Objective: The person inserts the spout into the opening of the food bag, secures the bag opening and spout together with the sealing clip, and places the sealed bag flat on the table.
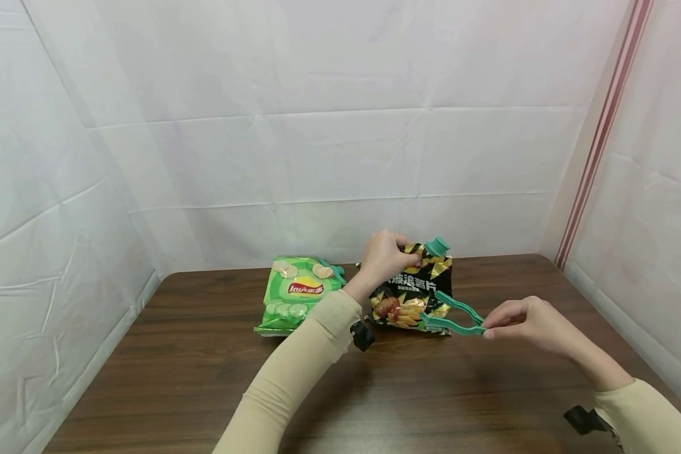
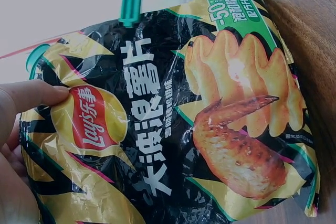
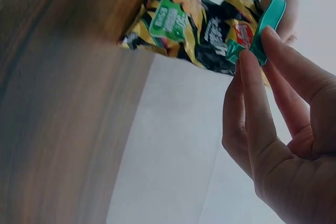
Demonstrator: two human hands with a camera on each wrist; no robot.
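Observation:
A black and gold potato chip bag [image 1: 411,287] stands at the back of the table, tilted, with its printed front showing. My left hand [image 1: 383,260] grips its upper edge; in the left wrist view a finger [image 2: 50,92] lies on the front beside the logo. At the bag's upper right corner sits a teal cap [image 1: 437,246]. My right hand [image 1: 524,321] pinches the joined end of a teal bag clip [image 1: 459,318], whose two arms spread apart towards the bag's lower right. In the right wrist view the clip [image 3: 269,17] is between thumb and fingers.
To the left, a green chip bag [image 1: 295,293] lies on the brown wooden table [image 1: 164,366], with a teal piece [image 1: 335,270] at its upper right corner. White sheeting [image 1: 340,157] hangs behind the table and along both sides.

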